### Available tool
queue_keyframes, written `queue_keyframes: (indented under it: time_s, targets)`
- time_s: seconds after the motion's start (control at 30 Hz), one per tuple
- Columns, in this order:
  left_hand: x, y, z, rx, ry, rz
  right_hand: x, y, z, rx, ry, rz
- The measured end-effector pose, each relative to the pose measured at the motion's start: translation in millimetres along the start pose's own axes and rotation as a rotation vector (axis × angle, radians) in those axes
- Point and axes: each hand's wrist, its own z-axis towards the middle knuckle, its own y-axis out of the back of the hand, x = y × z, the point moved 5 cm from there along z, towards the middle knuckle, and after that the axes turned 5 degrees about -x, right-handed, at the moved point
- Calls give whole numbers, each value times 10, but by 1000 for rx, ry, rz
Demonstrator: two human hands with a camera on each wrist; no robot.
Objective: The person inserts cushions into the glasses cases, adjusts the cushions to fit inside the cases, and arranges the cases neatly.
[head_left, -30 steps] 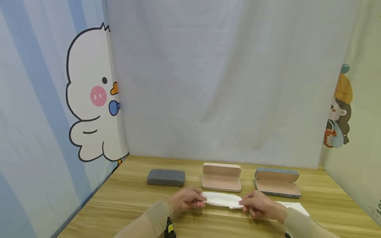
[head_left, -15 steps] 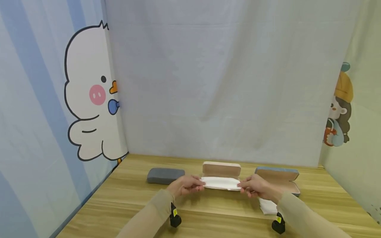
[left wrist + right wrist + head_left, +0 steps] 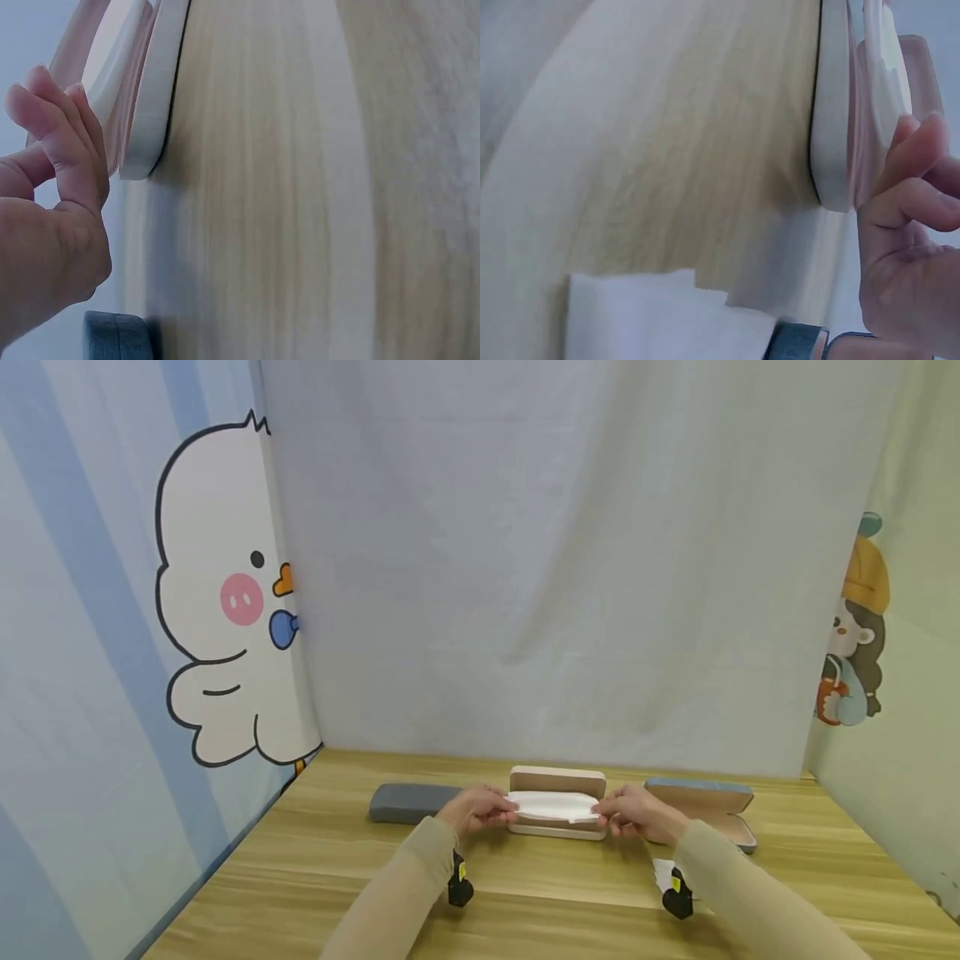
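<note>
The surface (image 3: 555, 893) meets a gray curtain (image 3: 562, 577) at its back edge; three cases stand in a row near that edge. Wood shows between neighboring cases, and a broad stretch lies in front of them, between the forearms. One case, gray (image 3: 405, 803), is closed; two, a white case (image 3: 557, 832) and a blue case (image 3: 701, 797), stand open.

There are two white cloths. The folded cloth (image 3: 551, 806) is stretched between two hands, over the white case's base and in front of its lid; whether it touches the inside I cannot tell. The left hand (image 3: 476, 808) and right hand (image 3: 637, 812) each have a narrow grip, pinching one end. The other cloth (image 3: 662, 872) lies near the right wrist, partly hidden.

Half a second ago, the held cloth hid the white case's front rim; now it is farther back and that rim shows.
</note>
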Motion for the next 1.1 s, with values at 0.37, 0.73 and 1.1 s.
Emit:
queue_keyframes:
  time_s: [0.37,0.73,1.1]
  targets:
    - [-42,-128,-25,-154,-90,123,-124,-20,85,-96,6,-90]
    - [-91,-179,-9,-323,-213,429,-121,-48,95,-214,-17,-113]
    - [-144,-162,-29,-442,-296,847,-87,-76,91,-266,14,-218]
